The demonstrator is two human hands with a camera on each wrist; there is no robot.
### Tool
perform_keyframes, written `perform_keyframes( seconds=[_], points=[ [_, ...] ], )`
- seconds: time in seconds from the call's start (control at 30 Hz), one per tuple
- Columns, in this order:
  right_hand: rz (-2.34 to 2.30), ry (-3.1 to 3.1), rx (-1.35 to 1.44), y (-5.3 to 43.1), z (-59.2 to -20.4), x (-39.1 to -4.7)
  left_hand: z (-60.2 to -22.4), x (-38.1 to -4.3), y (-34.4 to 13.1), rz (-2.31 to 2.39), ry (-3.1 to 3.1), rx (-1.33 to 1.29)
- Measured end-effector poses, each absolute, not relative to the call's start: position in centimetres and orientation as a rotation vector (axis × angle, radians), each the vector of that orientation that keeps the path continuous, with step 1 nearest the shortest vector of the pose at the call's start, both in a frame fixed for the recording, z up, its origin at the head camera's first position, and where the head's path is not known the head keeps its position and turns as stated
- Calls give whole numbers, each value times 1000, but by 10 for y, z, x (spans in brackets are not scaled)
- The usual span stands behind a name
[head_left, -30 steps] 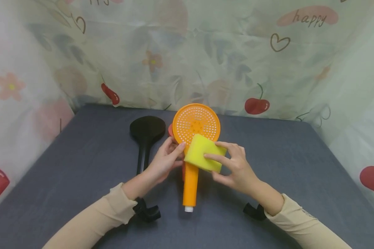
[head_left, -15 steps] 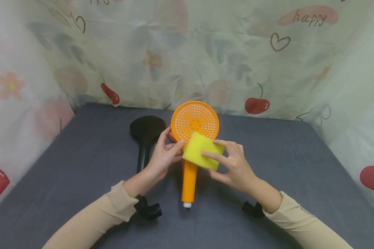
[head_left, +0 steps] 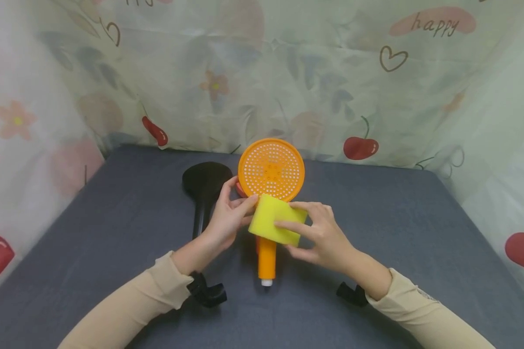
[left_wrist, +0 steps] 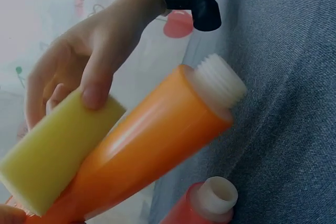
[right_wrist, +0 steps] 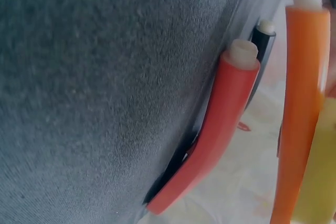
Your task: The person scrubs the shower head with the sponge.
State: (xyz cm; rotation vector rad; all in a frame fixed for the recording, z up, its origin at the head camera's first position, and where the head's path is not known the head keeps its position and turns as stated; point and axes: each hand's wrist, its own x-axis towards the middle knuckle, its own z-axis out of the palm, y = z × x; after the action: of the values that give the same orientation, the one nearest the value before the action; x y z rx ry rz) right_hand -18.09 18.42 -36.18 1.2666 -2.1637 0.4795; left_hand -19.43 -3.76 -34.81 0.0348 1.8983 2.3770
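Observation:
An orange hand shower head (head_left: 271,167) with a perforated round face is held above the table, its white threaded end (left_wrist: 223,82) towards the person. My left hand (head_left: 224,218) grips it at the neck, fingers partly hidden behind it. Between the thumb and fingers of my right hand (head_left: 325,237) is a yellow sponge (head_left: 264,218), which lies against the front of the handle just below the face. The left wrist view shows the sponge (left_wrist: 58,150) flat along the orange handle (left_wrist: 152,135).
A black shower head (head_left: 206,182) lies on the grey table (head_left: 375,213) left of the hands. Beneath the orange one is a red shower head (right_wrist: 220,108), mostly hidden in the head view. Patterned curtains (head_left: 270,87) stand behind and at both sides.
The sponge has shifted down and left along the orange shower head, baring more of its face. The shower head has risen slightly in my left hand.

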Motion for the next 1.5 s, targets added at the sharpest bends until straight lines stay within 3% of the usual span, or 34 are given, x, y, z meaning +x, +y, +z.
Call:
perform_keyframes(
  seconds=[0.2, 0.53, 0.87, 1.23, 1.5],
  points=[
    [461, -2203, 1391, 184, -362, -176, -347, -197, -39, 2404, 1895, -2],
    [457, -2162, 1352, 185, -360, -183, -347, -200, -36, 2415, 1862, -21],
    [440, -2157, 1559, 187, -366, -174, -343, -205, -37, 2408, 1893, -34],
    [482, -2198, 1380, 188, -360, -183, -345, -204, -35, 2419, 1847, -94],
    [506, -2164, 1492, 184, -367, -176, -348, -205, -36, 2411, 1861, -122]
  ],
)
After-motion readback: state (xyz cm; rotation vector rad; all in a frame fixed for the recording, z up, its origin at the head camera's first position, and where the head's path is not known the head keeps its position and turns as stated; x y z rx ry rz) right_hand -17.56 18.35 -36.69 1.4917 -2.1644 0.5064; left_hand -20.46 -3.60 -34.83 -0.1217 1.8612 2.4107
